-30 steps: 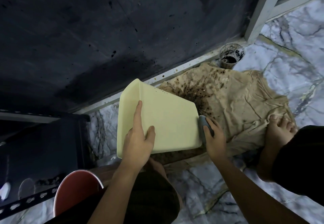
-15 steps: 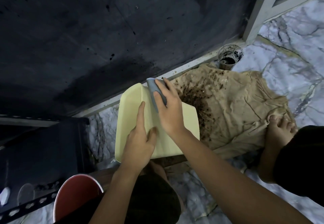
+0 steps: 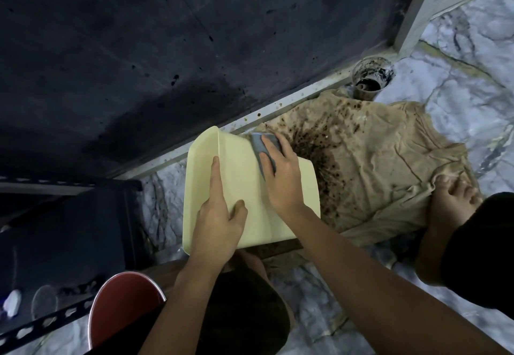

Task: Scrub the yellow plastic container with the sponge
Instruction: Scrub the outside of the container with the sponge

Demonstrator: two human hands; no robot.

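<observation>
The yellow plastic container (image 3: pixel 244 187) is pale yellow, with a smooth flat side facing up and round corners. It is tipped up on its side, over the marble floor (just beside a stained brown cloth). The sponge (image 3: pixel 261 148) is blue-grey and small. It lies pressed flat on the container's top side, near the far edge, partly hidden under fingers.

Marbled floor (image 3: pixel 459 82) underneath it all. A stained beige cloth (image 3: pixel 375 165) lies spread on it, right of centre. A dirty cup (image 3: pixel 368 78) stands at the cloth's far edge.
</observation>
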